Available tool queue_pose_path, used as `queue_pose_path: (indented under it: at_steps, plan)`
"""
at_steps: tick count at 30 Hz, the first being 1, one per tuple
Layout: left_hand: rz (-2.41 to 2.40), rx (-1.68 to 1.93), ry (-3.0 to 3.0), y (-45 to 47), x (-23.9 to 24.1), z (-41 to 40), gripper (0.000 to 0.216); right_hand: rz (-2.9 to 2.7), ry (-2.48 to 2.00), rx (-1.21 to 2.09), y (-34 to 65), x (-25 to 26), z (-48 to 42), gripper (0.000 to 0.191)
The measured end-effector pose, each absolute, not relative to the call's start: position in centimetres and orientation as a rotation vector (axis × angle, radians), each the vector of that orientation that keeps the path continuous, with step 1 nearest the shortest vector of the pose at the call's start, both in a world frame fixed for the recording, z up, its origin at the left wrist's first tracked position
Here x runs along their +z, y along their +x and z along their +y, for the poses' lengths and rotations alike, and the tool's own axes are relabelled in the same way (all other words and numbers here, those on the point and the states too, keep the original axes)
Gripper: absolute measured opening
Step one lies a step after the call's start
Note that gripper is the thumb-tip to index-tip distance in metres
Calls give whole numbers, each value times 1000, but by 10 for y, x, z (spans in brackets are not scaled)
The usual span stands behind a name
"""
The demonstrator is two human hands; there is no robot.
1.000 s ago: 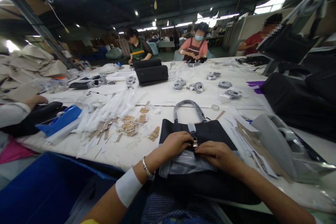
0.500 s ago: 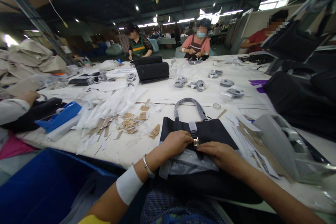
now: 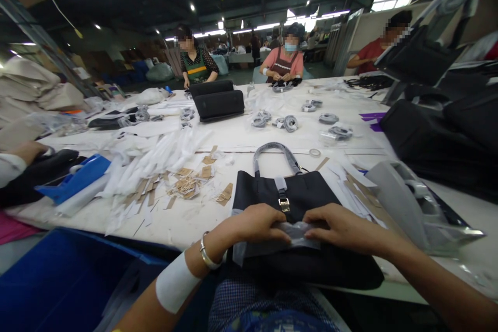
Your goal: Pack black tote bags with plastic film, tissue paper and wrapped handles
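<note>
Left hand (image 3: 260, 223) and right hand (image 3: 333, 224) pinch plastic film (image 3: 298, 230) between them, likely steadying it against the black handbag (image 3: 311, 194) beneath.

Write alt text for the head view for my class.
A person's left hand and right hand pinch a plastic sheet on a black bag, below its gold buckle. Brown tags lie to the left on the white table.

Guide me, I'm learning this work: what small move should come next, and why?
Probably smooth the plastic film flat below the gold buckle: the left hand and right hand pinch it, and it looks bunched between them on the black handbag.
</note>
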State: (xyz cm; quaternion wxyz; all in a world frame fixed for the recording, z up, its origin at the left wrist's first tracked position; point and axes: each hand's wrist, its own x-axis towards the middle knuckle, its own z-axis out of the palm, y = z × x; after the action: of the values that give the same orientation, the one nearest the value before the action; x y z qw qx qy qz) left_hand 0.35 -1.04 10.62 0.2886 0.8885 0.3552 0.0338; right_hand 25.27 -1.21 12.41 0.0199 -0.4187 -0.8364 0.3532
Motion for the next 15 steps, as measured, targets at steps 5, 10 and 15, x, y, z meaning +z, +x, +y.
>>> queue_pose_path:
  at_steps: [5, 10, 15]
  plan:
    - [878, 364, 2199, -1, 127, -15, 33, -2370, -1239, 1329, 260, 134, -9, 31]
    - [1179, 583, 2221, 8, 108, -4, 31, -2288, -1336, 949, 253, 116, 0, 34]
    - [1279, 436, 2464, 10, 67, 6, 33, -2501, -1358, 451, 245, 77, 4, 28]
